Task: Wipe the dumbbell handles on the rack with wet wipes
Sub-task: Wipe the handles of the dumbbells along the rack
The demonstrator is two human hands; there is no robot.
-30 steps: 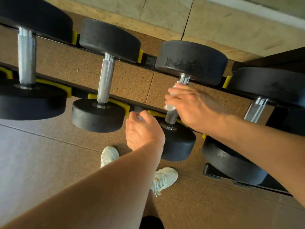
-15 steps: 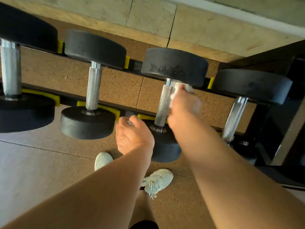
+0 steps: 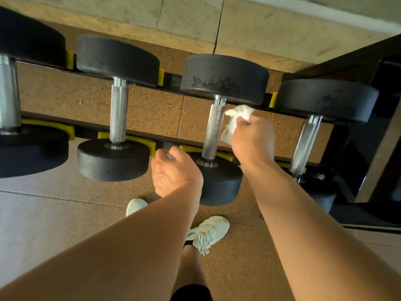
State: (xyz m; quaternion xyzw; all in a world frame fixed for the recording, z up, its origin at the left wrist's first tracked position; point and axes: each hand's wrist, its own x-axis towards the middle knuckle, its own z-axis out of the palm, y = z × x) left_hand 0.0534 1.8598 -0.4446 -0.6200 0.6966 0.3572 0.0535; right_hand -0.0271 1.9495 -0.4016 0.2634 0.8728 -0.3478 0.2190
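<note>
1. As a person leaned over a dumbbell rack [image 3: 171, 80], the right hand [image 3: 252, 137] held a crumpled white wipe [image 3: 235, 120], fingers curled round it, just beside the knurled steel handle [image 3: 213, 131] of the third dumbbell from the left.
2. Whether the wipe touched that handle could not be told; its loose edge hung right against the handle's right side.
3. That dumbbell lay across the rack's two black rails, its far weight [image 3: 224, 79] scuffed with pale marks and its near weight [image 3: 219, 181] partly hidden behind the left wrist.
4. The left hand [image 3: 173, 170] hovered low between the near weights of the second and third dumbbells, fingers curled inward round something small and pale; what it was could not be made out.
5. To the left, the second dumbbell [image 3: 117, 109] rested on yellow cradles [image 3: 134, 141], its handle bare, with part of a larger dumbbell [image 3: 8, 101] at the frame's left edge.
6. To the right, a fourth dumbbell [image 3: 308, 135] sat tilted beside the rack's black upright [image 3: 355, 153].
7. Below the forearms, two white trainers [image 3: 208, 232] stood on a brown speckled floor [image 3: 54, 213], and a pale stone wall [image 3: 271, 29] ran behind the rack.
</note>
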